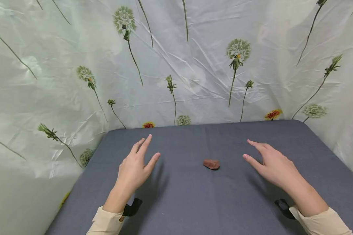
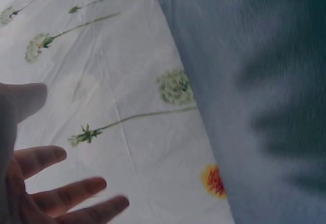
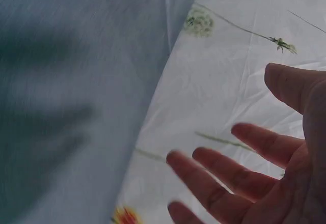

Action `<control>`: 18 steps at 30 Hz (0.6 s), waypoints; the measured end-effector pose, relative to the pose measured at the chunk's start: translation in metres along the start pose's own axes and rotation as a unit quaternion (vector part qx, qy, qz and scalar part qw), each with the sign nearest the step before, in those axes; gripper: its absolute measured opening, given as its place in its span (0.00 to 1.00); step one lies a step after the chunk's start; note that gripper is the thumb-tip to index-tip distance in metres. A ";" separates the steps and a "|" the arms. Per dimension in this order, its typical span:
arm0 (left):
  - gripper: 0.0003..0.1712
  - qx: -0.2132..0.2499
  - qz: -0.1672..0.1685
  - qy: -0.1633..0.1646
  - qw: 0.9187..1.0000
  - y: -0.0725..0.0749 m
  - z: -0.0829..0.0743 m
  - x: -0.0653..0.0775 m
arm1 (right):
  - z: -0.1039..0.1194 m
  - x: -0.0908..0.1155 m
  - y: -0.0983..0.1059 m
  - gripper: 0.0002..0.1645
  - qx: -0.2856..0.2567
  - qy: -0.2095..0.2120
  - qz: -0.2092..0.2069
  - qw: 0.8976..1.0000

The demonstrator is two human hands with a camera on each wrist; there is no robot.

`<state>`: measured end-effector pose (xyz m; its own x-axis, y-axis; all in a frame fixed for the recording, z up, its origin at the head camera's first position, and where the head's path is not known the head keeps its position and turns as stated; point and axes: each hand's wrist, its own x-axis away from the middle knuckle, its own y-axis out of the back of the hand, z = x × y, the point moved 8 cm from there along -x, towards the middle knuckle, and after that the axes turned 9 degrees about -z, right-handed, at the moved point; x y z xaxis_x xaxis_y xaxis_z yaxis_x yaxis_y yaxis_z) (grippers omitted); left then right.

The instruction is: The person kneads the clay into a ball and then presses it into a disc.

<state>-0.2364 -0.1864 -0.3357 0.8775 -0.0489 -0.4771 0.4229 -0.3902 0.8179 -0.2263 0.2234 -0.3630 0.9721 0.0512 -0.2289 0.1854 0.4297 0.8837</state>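
Lump point(image 1: 211, 164), reddish-brown, is seen on grey surface point(image 1: 191, 202) between left hand point(image 1: 133, 169) and right hand point(image 1: 275, 164); both are held spread and raised, well apart from it.

On either side of the reddish-brown lump point(image 1: 211, 164), room runs over the gray tabletop point(image 1: 188, 199) to the left hand point(image 1: 133, 169) and right hand point(image 1: 277, 167) (the lump sits low); beyond the far edge, the dandelion-printed sheet point(image 1: 203, 98) blocks passage.
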 end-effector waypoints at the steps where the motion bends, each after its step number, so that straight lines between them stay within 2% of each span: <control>1: 0.41 0.023 -0.007 -0.001 1.000 0.000 -0.001 0.002 | 0.003 -0.002 -0.004 0.44 -0.021 -0.003 0.007 1.000; 4: 0.37 0.108 -0.010 -0.001 0.994 -0.002 -0.005 0.007 | 0.012 -0.007 -0.019 0.41 -0.089 0.004 0.023 0.996; 9: 0.31 0.236 0.030 0.013 0.971 -0.015 -0.008 0.015 | 0.022 -0.012 -0.050 0.39 -0.186 -0.015 0.064 0.980; 15: 0.27 0.315 0.072 0.053 0.945 -0.032 -0.007 0.022 | 0.028 -0.015 -0.085 0.36 -0.277 -0.051 0.093 0.955; 18: 0.26 0.350 0.091 0.069 0.930 -0.038 -0.007 0.024 | 0.029 -0.016 -0.095 0.34 -0.299 -0.065 0.090 0.948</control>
<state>-0.2298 -0.1664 -0.3766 0.9611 -0.0732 -0.2664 0.0565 -0.8918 0.4489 -0.2549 0.1559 -0.4316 0.9970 0.0763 -0.0095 -0.0610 0.8604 0.5059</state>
